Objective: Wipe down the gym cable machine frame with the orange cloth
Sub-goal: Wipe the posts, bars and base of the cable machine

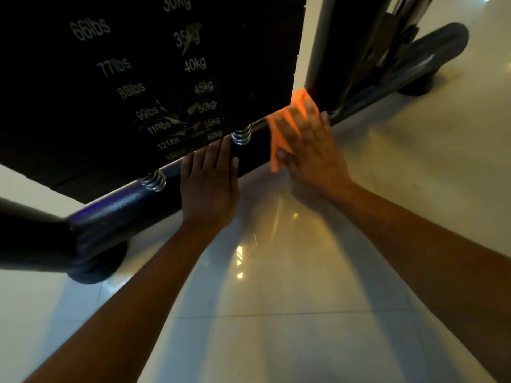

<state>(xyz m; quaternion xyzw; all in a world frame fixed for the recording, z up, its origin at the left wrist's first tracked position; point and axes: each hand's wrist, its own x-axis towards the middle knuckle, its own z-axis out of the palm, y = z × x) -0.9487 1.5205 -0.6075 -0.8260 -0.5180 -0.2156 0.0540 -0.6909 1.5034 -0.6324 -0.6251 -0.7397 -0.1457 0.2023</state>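
A black labelled weight stack hangs over the dark tubular base rail. The left hand braces flat on it; the right hand, fingers spread, presses the orange cloth there. Fingers could catch under the stack.

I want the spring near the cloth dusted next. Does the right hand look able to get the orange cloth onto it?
Probably yes: the right hand presses the orange cloth on the base bar just beside the spring, nothing between them.
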